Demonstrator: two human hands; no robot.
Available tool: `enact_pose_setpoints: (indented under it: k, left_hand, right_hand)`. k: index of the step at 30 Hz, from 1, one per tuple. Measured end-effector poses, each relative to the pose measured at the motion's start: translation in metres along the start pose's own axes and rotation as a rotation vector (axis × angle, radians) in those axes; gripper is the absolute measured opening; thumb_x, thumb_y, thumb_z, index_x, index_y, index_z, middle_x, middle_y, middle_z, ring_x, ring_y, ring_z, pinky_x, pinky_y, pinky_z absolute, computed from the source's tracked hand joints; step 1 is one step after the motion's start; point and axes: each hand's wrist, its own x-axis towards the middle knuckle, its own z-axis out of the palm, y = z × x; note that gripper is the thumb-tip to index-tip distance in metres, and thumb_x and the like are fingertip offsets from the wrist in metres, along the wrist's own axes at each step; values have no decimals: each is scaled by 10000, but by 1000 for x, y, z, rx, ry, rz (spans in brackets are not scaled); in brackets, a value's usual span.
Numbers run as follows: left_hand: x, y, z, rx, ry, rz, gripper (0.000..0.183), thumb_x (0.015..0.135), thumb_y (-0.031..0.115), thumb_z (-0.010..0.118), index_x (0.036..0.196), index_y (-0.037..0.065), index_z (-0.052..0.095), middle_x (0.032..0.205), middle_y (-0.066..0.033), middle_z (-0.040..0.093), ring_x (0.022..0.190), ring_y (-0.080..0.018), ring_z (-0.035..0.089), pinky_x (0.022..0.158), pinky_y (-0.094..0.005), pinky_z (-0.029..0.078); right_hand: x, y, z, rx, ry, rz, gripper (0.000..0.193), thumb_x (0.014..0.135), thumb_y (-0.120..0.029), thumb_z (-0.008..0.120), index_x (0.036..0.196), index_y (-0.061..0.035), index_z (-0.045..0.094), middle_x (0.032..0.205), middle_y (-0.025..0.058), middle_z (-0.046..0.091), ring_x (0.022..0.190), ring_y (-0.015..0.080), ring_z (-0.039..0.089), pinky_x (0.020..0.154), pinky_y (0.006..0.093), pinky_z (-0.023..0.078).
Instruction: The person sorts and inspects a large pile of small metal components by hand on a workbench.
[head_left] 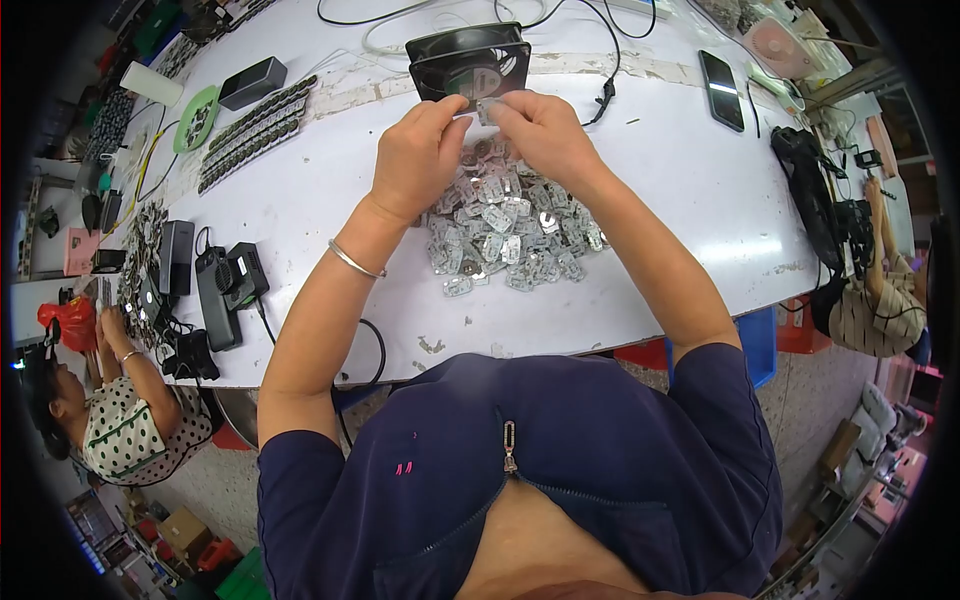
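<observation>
Both hands are raised over a heap of small clear plastic pieces (pixel 500 225) with metallic bits, on the white table. My right hand (pixel 545 130) pinches one small clear plastic piece (pixel 487 111) between thumb and fingers. My left hand (pixel 420 150) is closed just left of it, thumb and forefinger close together; whatever sits between them is too small to make out. Right behind the hands stands a black square fan (pixel 470 62), partly covered by the fingertips.
Rows of dark small parts (pixel 258 133) lie left, near a green tray (pixel 197 118) and a dark grey box (pixel 252 83). Black power adapters (pixel 225 290) sit near the left edge. A phone (pixel 721 90) lies right. Co-workers sit at both sides; one wears a dotted top (pixel 135 430).
</observation>
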Motion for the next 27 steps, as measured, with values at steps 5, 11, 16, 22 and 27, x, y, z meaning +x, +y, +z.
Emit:
enact_pose_setpoints:
  k: [5,11,16,22,27]
  left_hand:
    - [2,10,0,-15,-63,-10,184,838,86,686,1011,45,638,800,-106,632,674,-287,628,590,-369,519]
    - [-2,14,12,-7,-23,34,192,833,89,689,1008,24,640,808,-121,639,673,-292,628,593,-370,516]
    - [0,30,5,-243,-230,-162,204,857,93,655,1033,-9,649,825,-152,659,732,-335,633,670,-379,518]
    - [3,42,-7,-261,-532,-127,229,870,37,600,1090,-8,648,905,-147,663,787,-291,631,730,-354,509]
    - [8,40,-24,-397,-540,-75,430,848,-97,463,1247,19,576,1075,-97,624,697,-142,575,646,-271,489]
  right_hand:
    - [-3,-2,-5,177,-37,105,283,946,-278,589,770,-58,612,628,-17,529,536,44,458,474,213,365]
    - [-10,6,-4,294,0,99,314,933,-253,589,717,-25,588,617,8,564,500,80,516,448,240,393]
    - [-43,5,-19,-98,-58,63,265,941,-217,597,798,-2,659,657,21,586,562,76,493,508,246,381]
    - [-69,10,-40,-208,151,-169,222,935,-161,608,1025,20,699,782,42,620,704,92,523,629,264,431]
    - [-64,-1,-27,-81,57,-199,232,914,-180,605,811,26,628,652,69,542,614,146,481,583,317,405]
